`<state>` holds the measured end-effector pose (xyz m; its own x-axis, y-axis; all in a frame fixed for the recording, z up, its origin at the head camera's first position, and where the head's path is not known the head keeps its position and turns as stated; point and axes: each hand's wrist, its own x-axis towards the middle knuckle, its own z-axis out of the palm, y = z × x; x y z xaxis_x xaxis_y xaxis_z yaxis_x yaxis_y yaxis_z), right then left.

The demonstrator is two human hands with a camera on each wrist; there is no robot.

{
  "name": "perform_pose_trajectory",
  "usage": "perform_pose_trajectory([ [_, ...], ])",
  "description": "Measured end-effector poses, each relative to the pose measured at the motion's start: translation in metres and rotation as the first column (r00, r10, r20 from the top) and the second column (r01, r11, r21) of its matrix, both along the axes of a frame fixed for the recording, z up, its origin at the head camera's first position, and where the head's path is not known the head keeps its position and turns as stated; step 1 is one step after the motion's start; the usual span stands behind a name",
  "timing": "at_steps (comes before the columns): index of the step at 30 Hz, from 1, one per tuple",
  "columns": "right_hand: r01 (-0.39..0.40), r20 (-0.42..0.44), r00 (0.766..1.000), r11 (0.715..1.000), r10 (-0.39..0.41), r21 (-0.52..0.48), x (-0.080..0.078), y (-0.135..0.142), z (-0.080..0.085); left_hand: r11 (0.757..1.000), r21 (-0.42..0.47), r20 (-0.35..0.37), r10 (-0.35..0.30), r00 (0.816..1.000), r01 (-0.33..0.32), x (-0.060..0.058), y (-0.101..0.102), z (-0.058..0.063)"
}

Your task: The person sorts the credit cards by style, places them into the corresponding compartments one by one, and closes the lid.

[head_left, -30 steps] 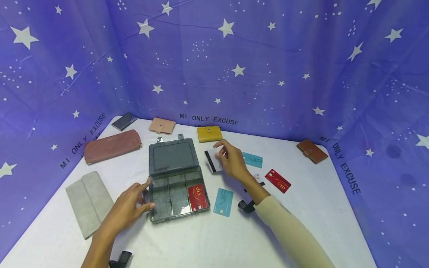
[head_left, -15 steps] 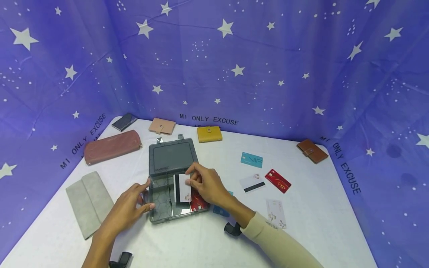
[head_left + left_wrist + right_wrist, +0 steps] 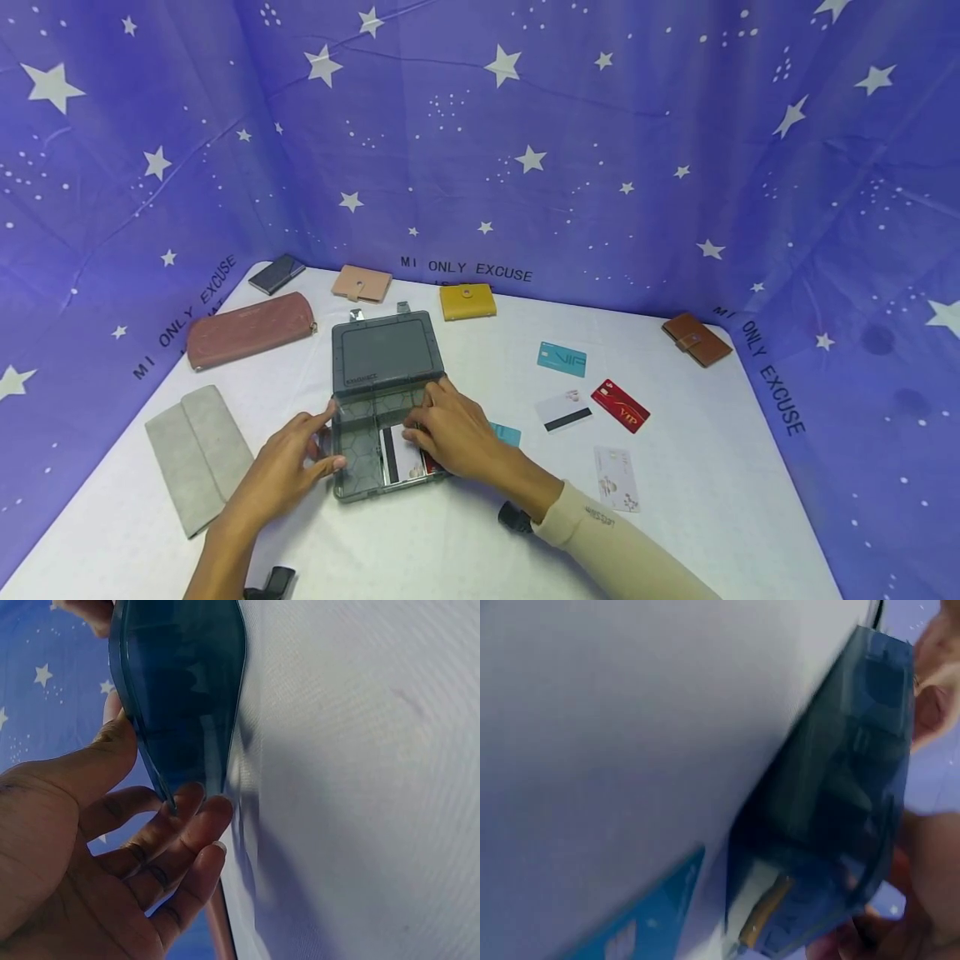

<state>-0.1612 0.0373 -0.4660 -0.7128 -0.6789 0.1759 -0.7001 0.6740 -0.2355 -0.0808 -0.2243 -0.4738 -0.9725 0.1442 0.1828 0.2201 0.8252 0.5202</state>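
Magnetic-stripe card [image 3: 407, 460]: long axis fore-and-aft, left of your nearer right hand [image 3: 459, 429], pinch unclear; left hand [image 3: 287, 457] loose-fingered against compartment box [image 3: 390, 350].

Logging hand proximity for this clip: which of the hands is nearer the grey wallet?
Left. The left hand is at the open box's left side, just right of the grey wallet; the right hand is farther right, over the box's right part.
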Motion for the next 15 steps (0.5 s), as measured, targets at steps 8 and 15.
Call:
perform_pose_trajectory([
  [8,0.027,0.197,0.98,0.945,0.04,-0.327,-0.009,0.029,0.004,1.0,0.009,0.002,0.002,1.0,-0.002,0.0,-0.001,-0.001],
  [15,0.334,0.35,0.906,0.91,-0.237,-0.247,-0.008,0.083,0.007,1.0,0.019,0.025,-0.003,1.0,0.003,0.0,-0.001,-0.002],
])
